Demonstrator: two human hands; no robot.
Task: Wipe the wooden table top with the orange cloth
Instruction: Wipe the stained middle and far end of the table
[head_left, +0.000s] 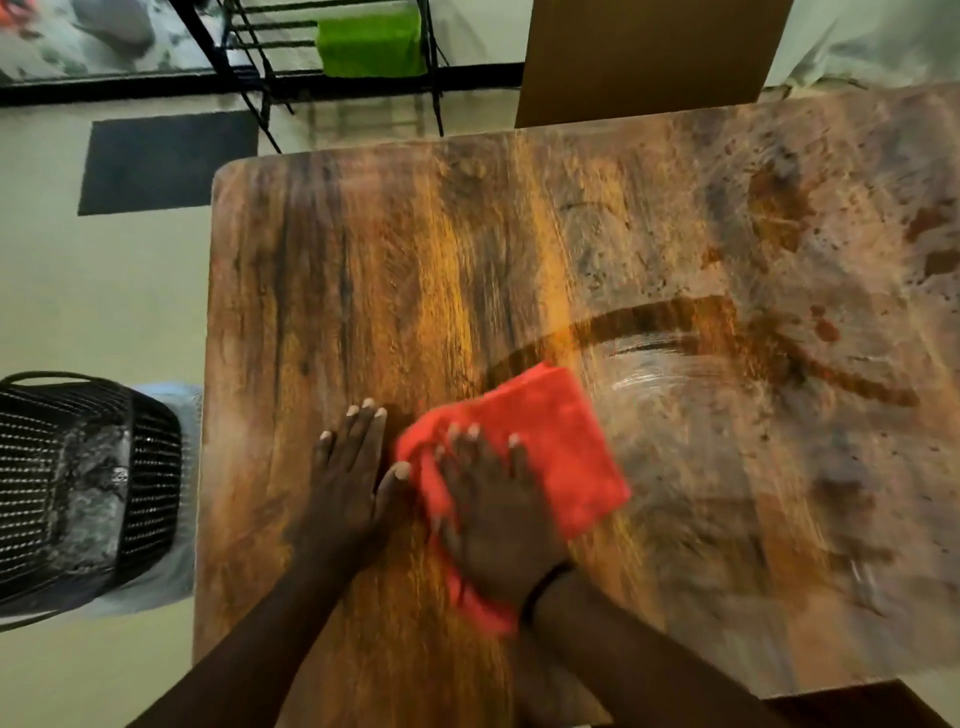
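Observation:
The wooden table top (395, 249) fills most of the view. Its left half looks dark and glossy; its right half is covered with a pale dusty film and smear marks. An orange cloth (561, 447) lies folded on the table near the front middle. My right hand (493, 504) presses flat on the cloth's near left part, fingers spread. My left hand (353, 473) rests flat on the bare wood just left of the cloth, its thumb touching the cloth's edge. A curved dark streak (649, 317) runs through the film beyond the cloth.
A black wicker basket (78, 483) stands on the floor left of the table. A dark floor mat (166, 161) lies at the back left. Behind the table are a black metal rack (270, 78) with a green cloth (371, 44) and a brown panel (649, 57).

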